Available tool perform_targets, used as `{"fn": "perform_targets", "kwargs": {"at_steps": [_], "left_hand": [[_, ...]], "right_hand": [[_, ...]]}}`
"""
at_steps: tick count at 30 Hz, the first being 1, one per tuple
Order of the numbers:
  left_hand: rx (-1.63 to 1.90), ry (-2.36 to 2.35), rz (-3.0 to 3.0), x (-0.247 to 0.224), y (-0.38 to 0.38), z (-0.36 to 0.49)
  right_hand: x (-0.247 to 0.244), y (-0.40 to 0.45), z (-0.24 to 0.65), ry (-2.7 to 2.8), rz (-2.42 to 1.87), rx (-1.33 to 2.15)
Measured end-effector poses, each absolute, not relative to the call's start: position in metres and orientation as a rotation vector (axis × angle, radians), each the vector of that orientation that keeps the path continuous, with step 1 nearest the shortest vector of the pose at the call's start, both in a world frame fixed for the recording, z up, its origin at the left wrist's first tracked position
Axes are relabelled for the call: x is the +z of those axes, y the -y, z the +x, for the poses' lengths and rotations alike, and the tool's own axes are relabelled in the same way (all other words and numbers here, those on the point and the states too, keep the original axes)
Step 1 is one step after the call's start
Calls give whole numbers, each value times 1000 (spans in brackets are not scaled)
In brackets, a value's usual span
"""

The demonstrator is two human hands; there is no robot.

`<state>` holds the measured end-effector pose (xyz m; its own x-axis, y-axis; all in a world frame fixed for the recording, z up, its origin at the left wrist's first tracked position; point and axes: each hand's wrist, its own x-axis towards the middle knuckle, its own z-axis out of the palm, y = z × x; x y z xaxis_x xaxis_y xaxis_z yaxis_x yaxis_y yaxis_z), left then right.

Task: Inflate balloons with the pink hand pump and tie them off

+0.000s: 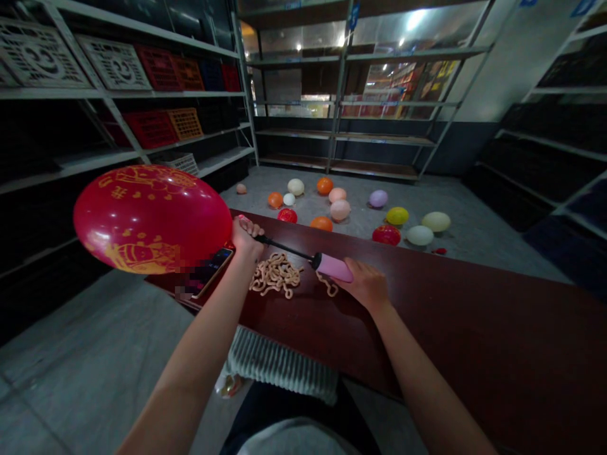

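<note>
A large inflated red balloon [152, 218] with yellow print extends left from my left hand [247, 239]. That hand is closed around the balloon's neck and the black nozzle end of a hand pump. My right hand [367, 283] grips the far end of the pump's pink body [333, 266], and a thin black rod [289, 249] spans the gap between the hands. Below the rod, a pile of beige uninflated long balloons [275, 276] lies on the dark red table [446, 303]. One loose beige piece [328, 286] rests under the pump. The balloon's neck is mostly hidden by my fingers.
A phone [212, 273] lies at the table's left edge. Several inflated balloons in mixed colours, such as a purple one [378, 198], sit on the floor [493, 243] beyond the table. Metal shelves [334, 114] stand behind; crates [154, 128] fill shelves at left.
</note>
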<state>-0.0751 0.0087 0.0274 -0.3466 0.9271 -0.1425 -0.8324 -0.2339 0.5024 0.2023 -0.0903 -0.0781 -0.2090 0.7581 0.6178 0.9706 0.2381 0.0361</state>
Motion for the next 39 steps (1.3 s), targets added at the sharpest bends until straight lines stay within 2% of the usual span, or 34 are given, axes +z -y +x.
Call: {"fn": "perform_targets", "kwargs": {"at_steps": [6,15,25,30,39], "left_hand": [[1878,-590,220,35,-16,-78],[1846,-522,332,54,-25,-3],[1652,-554,404,23,-11,82],[1681,-592,357,26,-8,75],[1763,-612,341,40,-6,11]], "right_hand": [[-78,87,192,1986,-1598,-567],[-78,87,209,1797,-1651,-583],[-76,86,210,1709,-1757,-468],[-74,86,208,1725,-1729,-474],[-78,87,208,1830,-1612,-543]]}}
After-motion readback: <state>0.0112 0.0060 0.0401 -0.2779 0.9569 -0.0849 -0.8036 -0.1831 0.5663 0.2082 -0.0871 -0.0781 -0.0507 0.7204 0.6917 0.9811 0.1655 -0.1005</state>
